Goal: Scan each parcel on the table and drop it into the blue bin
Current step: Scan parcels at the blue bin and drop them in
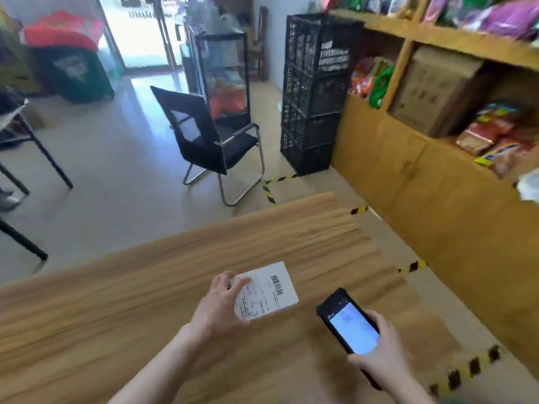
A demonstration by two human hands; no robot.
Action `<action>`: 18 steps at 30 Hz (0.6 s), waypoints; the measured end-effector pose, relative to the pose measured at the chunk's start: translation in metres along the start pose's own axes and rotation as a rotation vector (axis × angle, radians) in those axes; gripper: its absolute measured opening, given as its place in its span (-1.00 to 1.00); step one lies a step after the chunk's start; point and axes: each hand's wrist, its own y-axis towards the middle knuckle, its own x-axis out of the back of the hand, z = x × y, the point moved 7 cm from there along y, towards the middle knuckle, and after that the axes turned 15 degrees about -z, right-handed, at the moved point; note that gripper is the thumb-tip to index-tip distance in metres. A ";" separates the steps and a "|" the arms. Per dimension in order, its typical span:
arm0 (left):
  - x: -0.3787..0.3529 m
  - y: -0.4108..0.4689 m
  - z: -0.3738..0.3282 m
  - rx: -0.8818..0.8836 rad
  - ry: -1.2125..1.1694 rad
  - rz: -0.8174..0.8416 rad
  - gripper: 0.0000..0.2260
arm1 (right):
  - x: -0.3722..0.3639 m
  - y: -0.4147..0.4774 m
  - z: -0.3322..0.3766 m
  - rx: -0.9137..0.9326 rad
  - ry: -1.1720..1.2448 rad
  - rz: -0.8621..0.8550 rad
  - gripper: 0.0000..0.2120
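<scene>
Left hand (pixel 221 304) pinching small white parcel (pixel 267 290) by its near-left corner, thumb lying across label. Parcel hanging low over wood surface (pixel 145 301), maybe touching it, can't tell. Right hand (pixel 379 348) wrapping around scanner (pixel 347 325), screen glowing, just right of parcel. Parcel looking flat, light, probably bendy, so edge pinch seeming plenty. Barcode (pixel 277 284) sitting clear of fingers. Blue bin not showing.

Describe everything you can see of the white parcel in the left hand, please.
The white parcel is flat, thin and rectangular. It looks like paper or plastic film. Its upper face carries a black barcode near the far right edge and small blurred print. The left hand grips its left end, holding it over the wooden table.
</scene>
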 end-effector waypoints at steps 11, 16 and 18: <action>-0.123 0.010 -0.352 -0.536 0.001 0.175 -0.14 | 0.238 -0.037 -0.223 -0.408 0.093 -0.277 -0.12; -0.180 -0.023 -0.492 -0.779 -0.018 0.272 -0.14 | 0.319 -0.078 -0.310 -0.588 0.148 -0.441 -0.03; -0.201 -0.036 -0.539 -0.866 -0.026 0.320 -0.14 | 0.342 -0.096 -0.337 -0.640 0.171 -0.523 -0.03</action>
